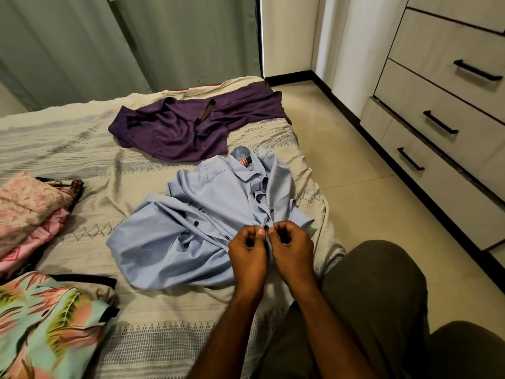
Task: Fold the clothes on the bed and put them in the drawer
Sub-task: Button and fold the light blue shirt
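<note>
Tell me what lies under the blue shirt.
The blue shirt lies crumpled on the bed's patterned beige cover, which shows all round it. Both hands pinch its button edge. Anything beneath the cloth itself is covered and cannot be seen.

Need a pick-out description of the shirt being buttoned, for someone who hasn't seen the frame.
On the bed, near its floor-side edge, lies a crumpled light blue shirt. The left hand and right hand pinch its front placket. It alone is plain pale blue with dark buttons; the purple garment lies beyond it.
</note>
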Demonstrator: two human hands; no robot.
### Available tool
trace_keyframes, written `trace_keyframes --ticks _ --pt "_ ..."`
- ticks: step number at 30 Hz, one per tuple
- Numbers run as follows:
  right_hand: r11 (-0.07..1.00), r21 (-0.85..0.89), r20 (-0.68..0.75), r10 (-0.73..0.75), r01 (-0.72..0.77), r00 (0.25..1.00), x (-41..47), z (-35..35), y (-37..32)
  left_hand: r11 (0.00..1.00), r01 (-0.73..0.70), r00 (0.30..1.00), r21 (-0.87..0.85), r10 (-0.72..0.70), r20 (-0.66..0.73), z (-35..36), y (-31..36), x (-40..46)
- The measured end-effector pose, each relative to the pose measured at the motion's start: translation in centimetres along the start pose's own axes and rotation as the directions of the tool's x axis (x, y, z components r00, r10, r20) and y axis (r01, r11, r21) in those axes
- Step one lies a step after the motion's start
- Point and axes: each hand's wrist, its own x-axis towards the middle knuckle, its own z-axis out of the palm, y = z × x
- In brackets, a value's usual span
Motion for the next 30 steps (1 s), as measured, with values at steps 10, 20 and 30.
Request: trace_keyframes --ticks 10,20,30 --pt "0.998 0.008 0.005 -0.063 0.063 0.998 0.2 0.0 0.6 1.0 0.021 0.999 -0.017 -0.02 0.034 -0.4 0.1 0.3" --pt "0.995 0.058 0.097 -0.091 0.086 0.991 0.8 -0.3 1.1 0.997 -0.016 0.972 0.077 -0.003 0.235 -2.4 1.4 1.6" --pt "0.977 -0.128 -0.011 -0.176 0.173 0.984 1.0 0.0 1.2 0.887 -0.355 0.925 0.294 0.288 0.246 -2.5 1.3 3.2"
